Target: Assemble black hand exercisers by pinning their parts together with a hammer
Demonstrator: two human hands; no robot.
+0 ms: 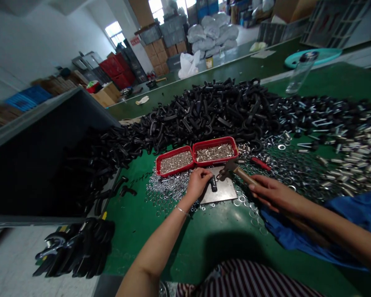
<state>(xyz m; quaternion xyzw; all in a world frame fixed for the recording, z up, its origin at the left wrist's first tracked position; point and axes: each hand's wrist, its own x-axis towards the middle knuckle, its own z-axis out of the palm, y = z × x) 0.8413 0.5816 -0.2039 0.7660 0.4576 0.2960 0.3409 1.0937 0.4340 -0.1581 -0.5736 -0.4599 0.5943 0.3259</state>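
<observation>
My left hand (199,181) pinches a small black part (214,184) at the left side of a flat metal plate (224,193). The fingers hide some of that part, so its exact kind is unclear. My right hand (267,190) is wrapped round the wooden handle of a hammer (244,175). The hammer's head hangs over the plate's upper right, a little to the right of the black part. Just behind the plate stand two red trays, the left tray (174,171) and the right tray (215,161), both holding tiny metal pieces.
A large heap of black handle-like parts (204,107) spreads across the back of the green table (160,255). Loose rings (250,208) and metal sleeves (355,165) lie at the right, near a blue cloth (315,231). A grey bin (34,119) of black parts stands left.
</observation>
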